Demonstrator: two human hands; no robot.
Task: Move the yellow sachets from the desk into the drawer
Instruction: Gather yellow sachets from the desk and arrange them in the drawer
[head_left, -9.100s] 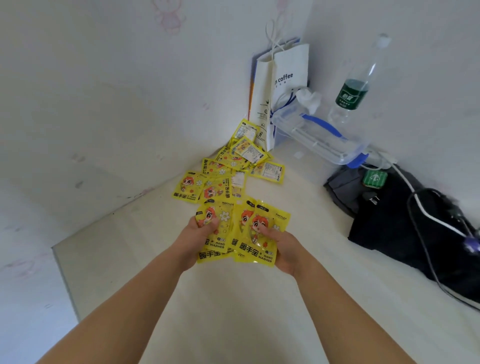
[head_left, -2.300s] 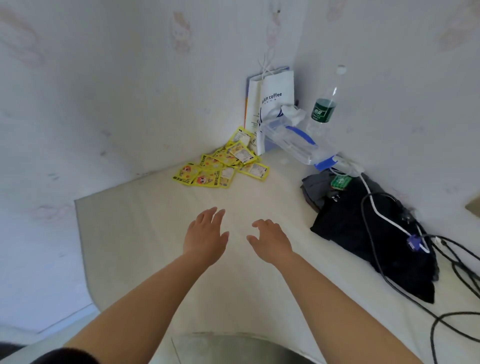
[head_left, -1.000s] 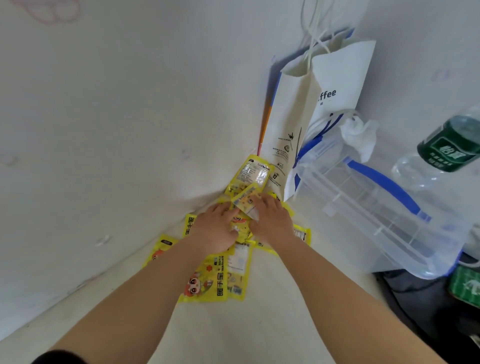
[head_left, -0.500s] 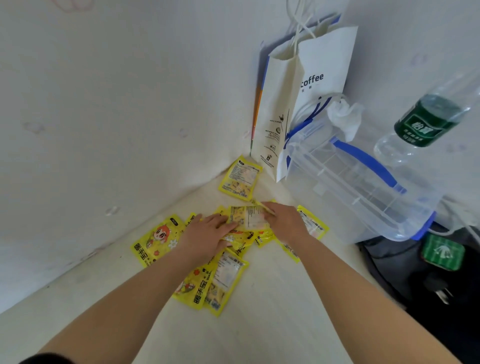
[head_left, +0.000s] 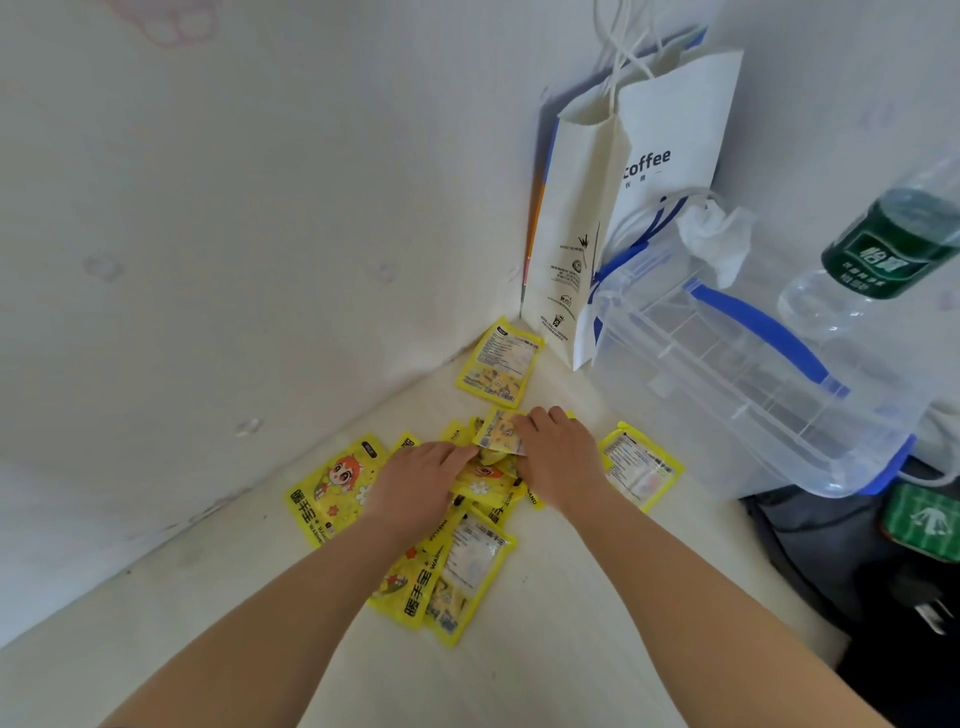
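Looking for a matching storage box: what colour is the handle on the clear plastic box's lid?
Blue. The handle shows best in the head view.

Two pale walls (head_left: 260, 234) meet above a cream desk (head_left: 519, 675).

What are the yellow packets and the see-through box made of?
The yellow sachets look like glossy plastic film, maybe foil-lined: they catch the light and wrinkle. The clear box looks like hard plastic: you see its ribs through it.
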